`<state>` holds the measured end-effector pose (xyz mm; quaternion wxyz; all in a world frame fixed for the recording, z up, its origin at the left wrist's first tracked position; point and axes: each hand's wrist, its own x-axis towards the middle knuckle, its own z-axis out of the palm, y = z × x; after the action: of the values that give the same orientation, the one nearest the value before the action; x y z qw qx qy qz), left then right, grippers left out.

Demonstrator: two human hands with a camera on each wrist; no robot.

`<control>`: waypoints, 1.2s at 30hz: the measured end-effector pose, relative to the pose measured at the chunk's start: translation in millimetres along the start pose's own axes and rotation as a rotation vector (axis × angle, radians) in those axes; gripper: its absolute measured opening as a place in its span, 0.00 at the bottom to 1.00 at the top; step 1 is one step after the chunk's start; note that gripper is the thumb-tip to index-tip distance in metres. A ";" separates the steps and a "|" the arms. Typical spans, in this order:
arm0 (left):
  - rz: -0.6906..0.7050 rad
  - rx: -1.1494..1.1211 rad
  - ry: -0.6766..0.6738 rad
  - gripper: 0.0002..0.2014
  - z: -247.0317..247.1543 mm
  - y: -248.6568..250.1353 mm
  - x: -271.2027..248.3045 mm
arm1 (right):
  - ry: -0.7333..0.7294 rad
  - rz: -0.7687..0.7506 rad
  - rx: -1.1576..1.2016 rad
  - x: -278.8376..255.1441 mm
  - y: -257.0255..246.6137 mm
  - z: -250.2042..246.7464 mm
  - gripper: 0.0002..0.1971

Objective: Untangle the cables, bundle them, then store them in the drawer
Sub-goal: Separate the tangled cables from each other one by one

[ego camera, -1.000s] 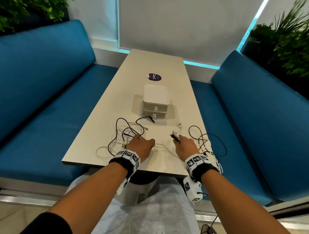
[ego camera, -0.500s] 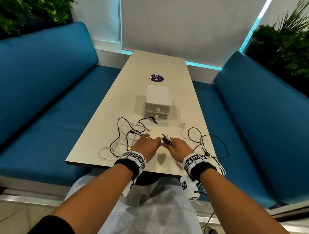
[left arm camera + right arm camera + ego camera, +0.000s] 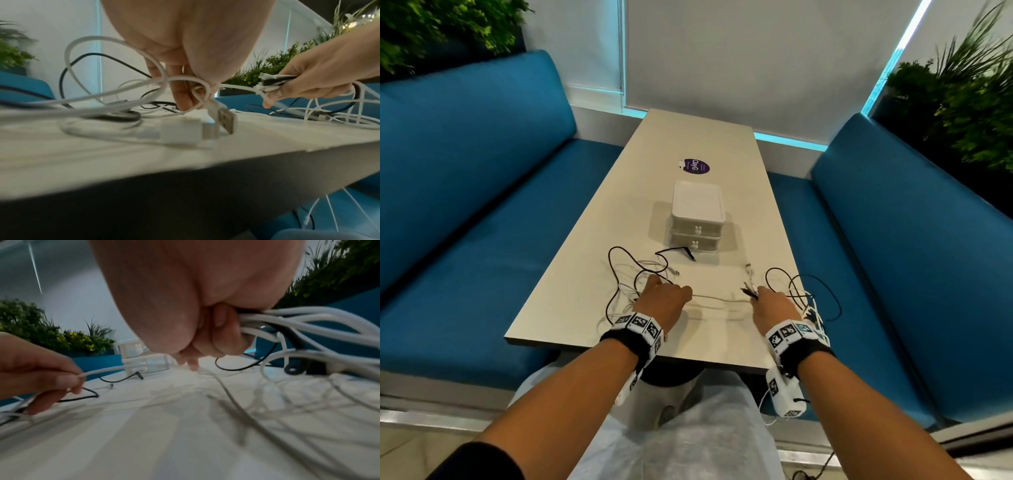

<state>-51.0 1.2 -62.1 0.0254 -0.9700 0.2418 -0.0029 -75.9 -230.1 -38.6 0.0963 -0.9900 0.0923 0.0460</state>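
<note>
Cables (image 3: 640,277) sprawl over beige table (image 3: 592,308) between blue benches (image 3: 465,219), both hands' fingers gripping them.

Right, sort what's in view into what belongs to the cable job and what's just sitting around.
Part of the job:
- white cables, one stretched between both hands
- black cables
- drawer unit, both drawers closed
- left hand, pinching a white cable
- right hand, gripping several cable ends

Just lying about:
- purple sticker
- table
- blue benches
- plants
</note>
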 end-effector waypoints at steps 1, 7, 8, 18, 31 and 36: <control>-0.007 0.004 0.007 0.21 -0.2 2.1 1.6 | 0.030 -0.008 0.027 -1.4 -7.1 2.4 0.14; 0.002 0.019 0.050 0.15 -3.3 13.7 4.9 | -0.040 -0.222 0.247 -9.9 -48.2 14.7 0.15; 0.012 0.030 0.041 0.15 -3.7 15.8 5.7 | -0.072 -0.265 0.268 -11.4 -53.3 17.3 0.14; 0.018 -0.024 -0.042 0.14 11.1 -1.5 0.3 | -0.129 -0.287 0.225 -6.1 -43.5 20.8 0.10; 0.070 -0.089 0.045 0.10 0.1 14.2 10.2 | -0.029 -0.215 0.153 -5.6 -37.1 18.9 0.12; 0.037 -0.197 0.019 0.11 2.2 11.0 5.0 | -0.066 -0.297 0.207 -4.1 -45.7 25.0 0.12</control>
<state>-51.8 -10.7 -64.8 -0.0725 -0.9630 0.2592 0.0124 -73.1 -180.4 -54.3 0.2063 -0.9755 -0.0540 0.0541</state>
